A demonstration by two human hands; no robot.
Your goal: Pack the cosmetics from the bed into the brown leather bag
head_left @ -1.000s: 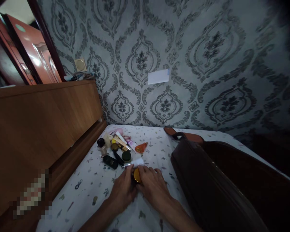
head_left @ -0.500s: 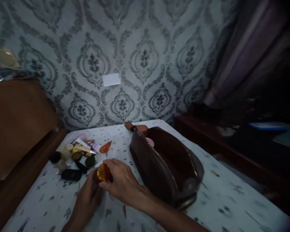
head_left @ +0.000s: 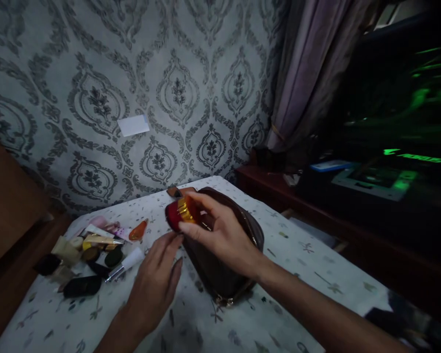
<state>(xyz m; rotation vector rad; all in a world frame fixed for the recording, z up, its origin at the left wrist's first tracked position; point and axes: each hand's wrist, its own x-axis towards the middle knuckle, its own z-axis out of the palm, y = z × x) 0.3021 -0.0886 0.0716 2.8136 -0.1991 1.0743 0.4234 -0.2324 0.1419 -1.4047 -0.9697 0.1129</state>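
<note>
My right hand [head_left: 220,230] is closed round a dark red jar with a ribbed gold band [head_left: 173,215], tilted on its side. It holds the jar over the near left edge of a dark brown handbag [head_left: 220,272]. The bag has a gold-toned zip, and its opening is largely hidden by my hand. Just below the jar, my left hand [head_left: 154,279] has its fingers stretched out and holds nothing. Left of it lies a group of cosmetics: a white and silver tube [head_left: 127,262], a black case [head_left: 82,286], an orange teardrop-shaped item [head_left: 138,229] and several small jars and tubes.
A patterned white cloth [head_left: 191,328] covers the surface. A brown panel [head_left: 11,201] stands at the left, and patterned wallpaper rises behind. To the right are a dark red ledge [head_left: 268,196], a curtain [head_left: 297,73] and a dark screen with green glow [head_left: 404,108].
My right hand has lifted the jar away from my left hand, up and right to the handbag. My left hand has let go. The view has swung right, bringing the screen in.
</note>
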